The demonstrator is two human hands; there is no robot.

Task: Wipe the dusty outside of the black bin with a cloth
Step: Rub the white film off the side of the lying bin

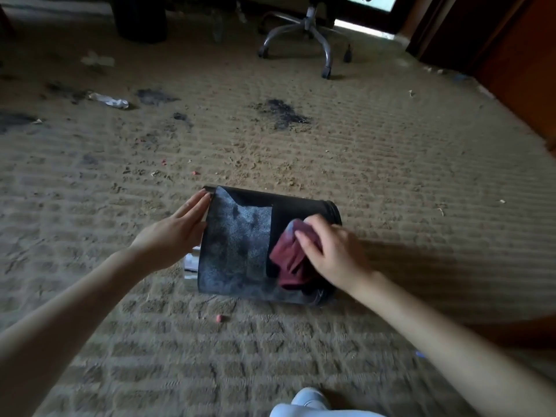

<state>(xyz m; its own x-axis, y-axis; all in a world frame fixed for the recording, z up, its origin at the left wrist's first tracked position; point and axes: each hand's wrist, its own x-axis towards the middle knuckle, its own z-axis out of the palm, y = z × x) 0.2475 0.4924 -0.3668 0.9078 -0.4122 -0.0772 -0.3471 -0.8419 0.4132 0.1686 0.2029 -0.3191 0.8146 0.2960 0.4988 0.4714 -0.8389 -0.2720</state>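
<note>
The black bin (pixel 237 245) lies on its side on the carpet, its mouth to the left. Grey dust covers the left part of its upper side; a clean black band runs down the right part. My left hand (pixel 176 233) lies flat against the bin's mouth rim, fingers extended. My right hand (pixel 332 252) presses a bunched dark red cloth (pixel 290 260) onto the bin's right part, near its base. White paper (pixel 191 266) shows at the mouth, below my left hand.
The beige carpet (pixel 391 176) carries dark stains, crumbs and small pink bits. A crumpled wrapper (pixel 108 100) lies far left. An office chair's wheeled base (pixel 310 34) stands at the back, brown wooden furniture (pixel 511 55) on the right. My knee (pixel 313 406) shows at the bottom edge.
</note>
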